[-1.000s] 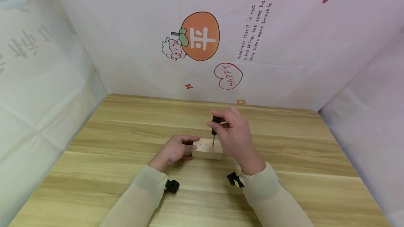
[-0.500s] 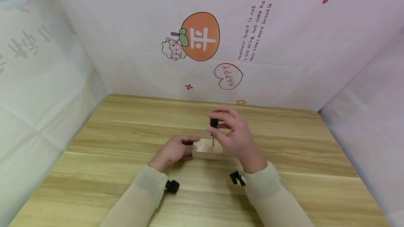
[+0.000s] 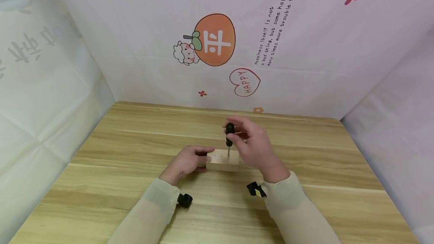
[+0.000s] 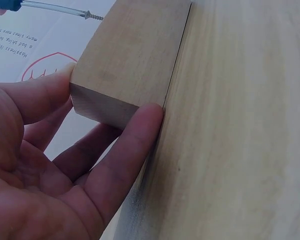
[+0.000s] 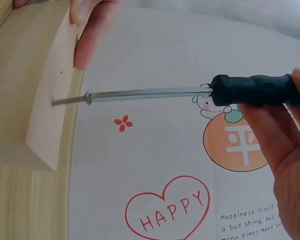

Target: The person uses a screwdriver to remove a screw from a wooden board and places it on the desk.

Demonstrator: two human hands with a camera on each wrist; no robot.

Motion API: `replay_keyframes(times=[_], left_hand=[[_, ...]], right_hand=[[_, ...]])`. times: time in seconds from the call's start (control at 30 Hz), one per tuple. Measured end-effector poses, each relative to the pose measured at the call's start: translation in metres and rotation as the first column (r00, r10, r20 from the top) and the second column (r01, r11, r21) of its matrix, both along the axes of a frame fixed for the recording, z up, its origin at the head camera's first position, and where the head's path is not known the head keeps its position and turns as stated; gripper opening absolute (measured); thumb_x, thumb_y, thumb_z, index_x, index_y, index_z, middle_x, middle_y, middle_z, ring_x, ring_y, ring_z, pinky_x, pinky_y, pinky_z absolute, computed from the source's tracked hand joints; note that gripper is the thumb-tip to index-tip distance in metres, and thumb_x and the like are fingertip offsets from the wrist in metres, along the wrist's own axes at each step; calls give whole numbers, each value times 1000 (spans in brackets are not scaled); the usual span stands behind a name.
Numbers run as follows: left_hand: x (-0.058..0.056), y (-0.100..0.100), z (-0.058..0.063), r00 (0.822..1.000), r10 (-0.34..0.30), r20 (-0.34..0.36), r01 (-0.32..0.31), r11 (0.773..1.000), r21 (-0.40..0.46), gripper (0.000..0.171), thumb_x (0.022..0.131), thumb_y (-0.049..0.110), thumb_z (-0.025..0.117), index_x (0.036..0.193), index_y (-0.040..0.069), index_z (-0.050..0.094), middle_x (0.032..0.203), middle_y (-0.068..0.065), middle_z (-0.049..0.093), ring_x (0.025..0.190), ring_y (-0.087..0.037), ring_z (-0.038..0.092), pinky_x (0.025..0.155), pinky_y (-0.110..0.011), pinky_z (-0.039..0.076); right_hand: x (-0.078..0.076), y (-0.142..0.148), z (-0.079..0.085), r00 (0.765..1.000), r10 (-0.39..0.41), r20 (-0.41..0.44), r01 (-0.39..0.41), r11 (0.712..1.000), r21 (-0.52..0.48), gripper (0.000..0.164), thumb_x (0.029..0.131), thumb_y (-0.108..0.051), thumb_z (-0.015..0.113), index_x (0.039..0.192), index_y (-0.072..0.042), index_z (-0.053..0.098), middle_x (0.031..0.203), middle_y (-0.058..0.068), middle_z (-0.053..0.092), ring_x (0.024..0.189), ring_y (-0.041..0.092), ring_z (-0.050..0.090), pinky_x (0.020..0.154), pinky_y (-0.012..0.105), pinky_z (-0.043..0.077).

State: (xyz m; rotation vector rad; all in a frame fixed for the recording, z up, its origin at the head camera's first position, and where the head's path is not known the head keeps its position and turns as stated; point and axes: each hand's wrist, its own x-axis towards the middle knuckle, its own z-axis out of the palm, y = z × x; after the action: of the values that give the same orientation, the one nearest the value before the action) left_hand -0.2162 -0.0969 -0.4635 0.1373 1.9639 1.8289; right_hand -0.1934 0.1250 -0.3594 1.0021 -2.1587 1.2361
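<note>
A pale wooden block [image 3: 222, 166] with small holes in its top lies on the table. My left hand [image 3: 186, 161] grips the block's left end, thumb on the upper edge and fingers around the sides. A screw [image 5: 70, 101] stands partly sunk in the block's top near the right end, much of its thread showing. The tip of a screwdriver [image 5: 150, 93] meets the screw head, its metal shaft in line with the screw. With thumb and fingers my right hand [image 3: 255, 144] holds the black handle [image 5: 255, 90], which stands upright above the block.
The wood-grain table [image 3: 135, 138] ends at a white printed cloth [image 3: 152, 74] at the back, and more cloth hangs at both sides. Black wrist-camera mounts [image 3: 184, 200] stick out from both sleeves, low over the table.
The fingers of my right hand have shifted around the screwdriver handle, and its wrist has moved slightly right. The block and my left hand have stayed in place.
</note>
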Motion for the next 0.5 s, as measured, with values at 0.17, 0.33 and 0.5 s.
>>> replay_keyframes(times=[0.17,0.33,0.5], left_hand=[[1,-1,0,1000,-3,1,3,1000,5,34,97,5,66,130,9,68,142,-7,53,124,-28,52,81,-40,58],[1,-2,0,1000,-4,-3,4,1000,4,34,97,5,66,130,8,67,142,-7,53,124,-28,52,82,-40,58],[0,-1,-1,1000,-3,-5,3,1000,-6,34,96,6,67,130,9,68,140,-6,55,120,-25,55,81,-39,58]], right_hand=[[2,-2,-1,1000,17,3,-17,1000,0,32,87,8,74,116,-1,66,108,13,67,93,24,68,76,34,59],[4,-7,-4,996,-80,36,82,996,-44,36,82,-3,81,116,-7,69,103,8,57,91,22,66,68,31,60],[3,-6,-5,994,-107,15,108,991,-76,29,83,0,79,110,-8,72,98,5,59,85,20,66,63,28,59]])
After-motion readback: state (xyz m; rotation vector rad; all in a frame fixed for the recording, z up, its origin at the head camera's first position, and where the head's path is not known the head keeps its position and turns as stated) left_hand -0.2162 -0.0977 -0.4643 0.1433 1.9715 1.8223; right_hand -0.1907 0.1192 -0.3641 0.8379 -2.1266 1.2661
